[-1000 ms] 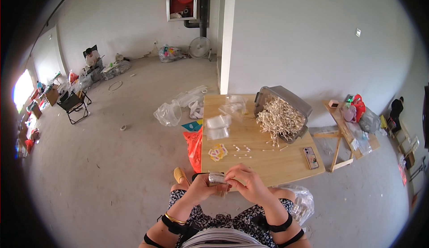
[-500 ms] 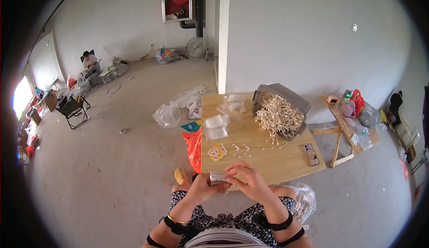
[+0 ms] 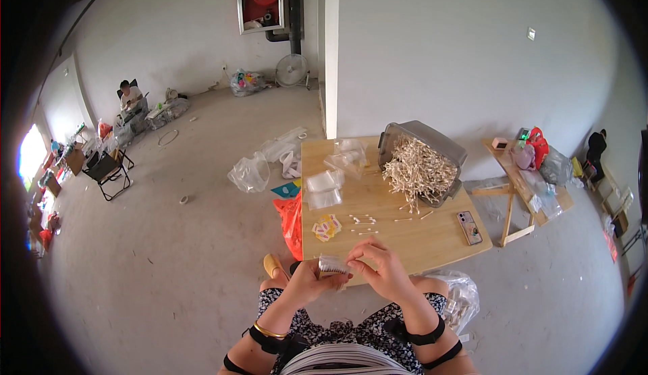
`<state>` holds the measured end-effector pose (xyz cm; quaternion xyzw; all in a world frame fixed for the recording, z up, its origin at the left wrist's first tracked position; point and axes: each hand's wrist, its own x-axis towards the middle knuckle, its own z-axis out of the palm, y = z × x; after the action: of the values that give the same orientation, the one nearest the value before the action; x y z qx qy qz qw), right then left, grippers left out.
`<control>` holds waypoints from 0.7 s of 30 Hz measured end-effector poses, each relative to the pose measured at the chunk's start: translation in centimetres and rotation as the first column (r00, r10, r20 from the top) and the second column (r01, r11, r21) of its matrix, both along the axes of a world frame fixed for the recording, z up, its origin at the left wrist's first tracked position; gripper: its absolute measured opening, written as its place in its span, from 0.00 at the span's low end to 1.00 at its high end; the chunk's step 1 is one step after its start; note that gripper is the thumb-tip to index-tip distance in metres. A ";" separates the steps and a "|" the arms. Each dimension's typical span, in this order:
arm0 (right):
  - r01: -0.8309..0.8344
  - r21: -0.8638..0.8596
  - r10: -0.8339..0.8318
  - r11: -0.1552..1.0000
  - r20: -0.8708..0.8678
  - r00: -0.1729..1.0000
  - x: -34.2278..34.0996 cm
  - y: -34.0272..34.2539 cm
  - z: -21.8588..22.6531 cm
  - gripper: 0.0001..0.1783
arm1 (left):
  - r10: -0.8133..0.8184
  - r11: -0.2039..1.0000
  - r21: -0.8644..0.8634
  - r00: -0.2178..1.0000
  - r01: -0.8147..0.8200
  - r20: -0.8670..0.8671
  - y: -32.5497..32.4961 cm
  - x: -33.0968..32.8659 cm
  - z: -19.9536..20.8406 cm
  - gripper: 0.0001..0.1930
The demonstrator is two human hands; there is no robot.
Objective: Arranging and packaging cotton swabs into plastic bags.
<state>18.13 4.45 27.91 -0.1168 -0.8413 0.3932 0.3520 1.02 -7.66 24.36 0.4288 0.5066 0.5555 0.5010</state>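
Small clear packet (image 3: 332,265), seemingly holding a bundle of pale sticks, held at the near edge of the wooden tabletop (image 3: 432,236), just over the person's lap. Left hand (image 3: 309,282) cups it from below, fingers clamped on its lower side; right hand (image 3: 379,269) meets it from the right, fingers pinched together on the packet's right end. Contents too small to tell exactly. Just beyond the hands, a few loose cotton swabs (image 3: 363,221) lie scattered mid-tabletop, with a small heap of yellow-and-red tags (image 3: 326,228) to their left. Farther back, a grey plastic bin (image 3: 426,147) sits tipped on its side, mouth toward the person, a large mass of cotton swabs (image 3: 413,170) spilling from it onto the tabletop. Left of the bin, a stack of empty clear bags (image 3: 322,189), more crumpled clear ones behind. A phone (image 3: 469,227) lies flat near the right edge. An orange-red bag (image 3: 292,216) hangs off the left side of the tabletop; clear plastic bags (image 3: 251,172) on the floor beyond it; another clear bag (image 3: 460,297) on the floor by the person's right knee, filled, contents unclear. A small wooden side table (image 3: 516,186) to the right carries bags and oddments. Another person (image 3: 129,95) sits far off by the wall. Against the frames a second and half a second back: hands and packet sit in the same spot, grip much alike; tabletop items unchanged; the view has shifted a little.
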 end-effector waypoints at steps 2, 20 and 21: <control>0.040 -0.061 -0.040 0.997 -0.002 0.999 -0.1 -0.1 -0.4 0.06 | 0.040 0.998 0.056 0.999 -0.039 -0.029 0.3 0.0 -0.7 0.14; 0.006 -0.601 -0.073 0.799 -0.087 0.994 -1.2 0.9 -6.0 0.08 | 0.303 0.941 0.179 0.950 -0.286 -0.073 0.8 0.0 0.0 0.12; 0.006 -0.601 -0.073 0.799 -0.088 0.993 -1.3 0.8 -6.0 0.08 | 0.302 0.941 0.179 0.950 -0.285 -0.074 0.8 -0.1 0.0 0.12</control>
<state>16.83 5.29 21.88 -0.2185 -0.6513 0.6371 0.3494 0.95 -6.84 24.41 0.4160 0.5413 0.6421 0.3487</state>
